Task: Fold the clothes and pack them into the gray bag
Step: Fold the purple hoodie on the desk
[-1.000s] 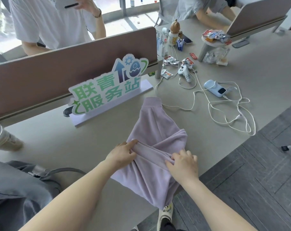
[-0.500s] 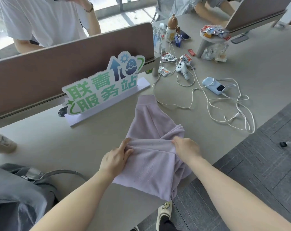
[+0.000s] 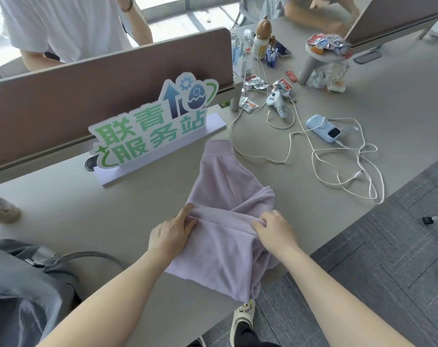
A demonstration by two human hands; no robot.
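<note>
Lettering on the standing sign (image 3: 152,127) reads 联青服务站 in green, just behind the lilac garment (image 3: 228,216) spread on the table (image 3: 92,216). Left hand (image 3: 171,234) and right hand (image 3: 275,227) each pinch a fold across its middle; its near end hangs over the table edge, and the gray bag (image 3: 17,284) sits at lower left.

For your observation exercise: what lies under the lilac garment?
The gray table lies under the lilac garment; its near corner hangs past the edge. Anything flat beneath the cloth is covered and cannot be seen.
</note>
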